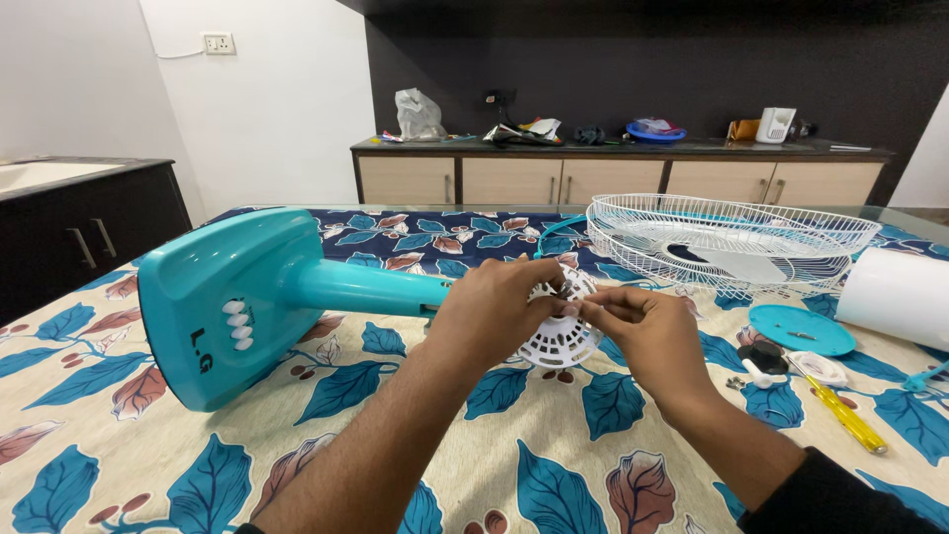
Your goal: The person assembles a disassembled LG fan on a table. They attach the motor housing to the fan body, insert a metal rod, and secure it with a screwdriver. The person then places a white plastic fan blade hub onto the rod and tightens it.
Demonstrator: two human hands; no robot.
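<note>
Teal fan [297, 292] lies sideways — white motor housing [560, 336] vented.

Fan stand [247, 297] lying on the table [89, 396] at left of frame, motor housing [559, 331] at centre between left hand [489, 316] and right hand [643, 331], wire guard [732, 237] upper right, screwdriver [840, 410] lower right, sideboard [613, 178] behind.

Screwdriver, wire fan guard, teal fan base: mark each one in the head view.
Screwdriver [845, 416], head view, on its yellow handle.
Wire fan guard [732, 229], head view, on the white wires near its middle.
Teal fan base [222, 287], head view, on its flat top above the white buttons.
</note>
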